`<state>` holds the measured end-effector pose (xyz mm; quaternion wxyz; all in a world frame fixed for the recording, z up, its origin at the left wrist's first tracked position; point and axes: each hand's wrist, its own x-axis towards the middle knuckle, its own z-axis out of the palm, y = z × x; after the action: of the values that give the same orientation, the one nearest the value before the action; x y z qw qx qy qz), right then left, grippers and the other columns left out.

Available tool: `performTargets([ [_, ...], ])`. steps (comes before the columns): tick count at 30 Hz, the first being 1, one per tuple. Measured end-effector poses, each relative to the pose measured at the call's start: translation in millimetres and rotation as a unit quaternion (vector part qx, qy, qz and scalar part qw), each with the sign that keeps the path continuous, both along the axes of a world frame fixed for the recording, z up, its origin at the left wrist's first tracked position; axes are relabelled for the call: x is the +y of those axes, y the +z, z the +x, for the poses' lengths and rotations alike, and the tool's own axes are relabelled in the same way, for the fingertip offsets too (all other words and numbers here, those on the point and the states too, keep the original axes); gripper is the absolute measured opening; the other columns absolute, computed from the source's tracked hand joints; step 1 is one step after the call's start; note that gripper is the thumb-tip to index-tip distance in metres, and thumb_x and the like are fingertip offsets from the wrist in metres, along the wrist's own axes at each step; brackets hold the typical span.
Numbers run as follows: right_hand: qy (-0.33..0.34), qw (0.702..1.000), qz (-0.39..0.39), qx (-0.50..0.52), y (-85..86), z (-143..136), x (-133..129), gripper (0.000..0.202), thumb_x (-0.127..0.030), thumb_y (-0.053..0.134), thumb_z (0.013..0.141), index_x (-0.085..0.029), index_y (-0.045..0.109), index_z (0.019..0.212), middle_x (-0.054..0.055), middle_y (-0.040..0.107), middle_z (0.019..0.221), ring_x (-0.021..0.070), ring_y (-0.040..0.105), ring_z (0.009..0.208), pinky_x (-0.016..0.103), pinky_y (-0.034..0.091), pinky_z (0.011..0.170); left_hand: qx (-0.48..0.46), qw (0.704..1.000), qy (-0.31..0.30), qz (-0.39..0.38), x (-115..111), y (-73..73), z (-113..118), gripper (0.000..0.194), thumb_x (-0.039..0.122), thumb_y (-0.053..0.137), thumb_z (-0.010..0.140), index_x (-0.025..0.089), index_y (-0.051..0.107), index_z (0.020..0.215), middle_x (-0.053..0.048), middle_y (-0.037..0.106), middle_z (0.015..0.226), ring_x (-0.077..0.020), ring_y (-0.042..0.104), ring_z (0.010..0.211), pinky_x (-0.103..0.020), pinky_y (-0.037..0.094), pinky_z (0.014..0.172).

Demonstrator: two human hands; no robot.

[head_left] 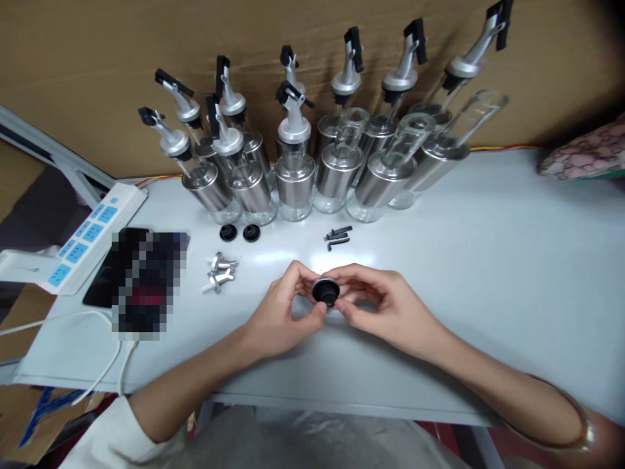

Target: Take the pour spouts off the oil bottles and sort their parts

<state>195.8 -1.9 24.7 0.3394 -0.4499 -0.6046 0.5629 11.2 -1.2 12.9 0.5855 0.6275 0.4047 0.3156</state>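
Observation:
Between my two hands is a bottle pourer top [325, 292] with a black rubber stopper facing me and a silver rim. My left hand [288, 309] pinches its left side, thumb at the lower edge. My right hand [378, 303] grips the right side with thumb and fingers. Ahead of my hands lie several small black levers [338, 238]. To the left are silver pourer spouts [222, 271] and two black rubber stoppers [251, 232], [228, 232].
Glass bottles with steel sleeves [295, 185] stand along the back, most with pourers, several open-necked. A power strip [90, 238], a phone [117, 267] with a cable and a partly blurred device [151, 280] lie left. Patterned cloth [586, 150] sits back right.

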Motion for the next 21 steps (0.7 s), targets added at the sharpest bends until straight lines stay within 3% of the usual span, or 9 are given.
performTargets([
  [11,0.021,0.999,0.02,-0.022,-0.5,-3.0,-4.2,0.025,-0.011,0.057,0.068,-0.019,0.063,0.091,0.003,0.073,0.085,0.0136,0.068,0.072,0.025,0.058,0.068,0.049,0.998,0.007,0.028,-3.0,-0.5,1.5,0.023,0.014,0.056,0.067,0.022,0.041,0.083,0.003,0.053,0.075,-0.0128,0.051,0.071,-0.026,0.041,0.066],
  [21,0.032,0.996,0.07,-0.043,1.4,-2.8,-9.8,0.018,-0.008,0.055,0.065,-0.021,0.053,0.078,-0.004,0.057,0.064,0.009,0.054,0.055,0.02,0.048,0.052,0.041,0.994,-0.025,0.096,-6.7,-3.6,1.4,0.026,0.012,0.053,0.064,0.023,0.037,0.081,0.005,0.045,0.068,-0.0097,0.04,0.057,-0.022,0.033,0.054],
])
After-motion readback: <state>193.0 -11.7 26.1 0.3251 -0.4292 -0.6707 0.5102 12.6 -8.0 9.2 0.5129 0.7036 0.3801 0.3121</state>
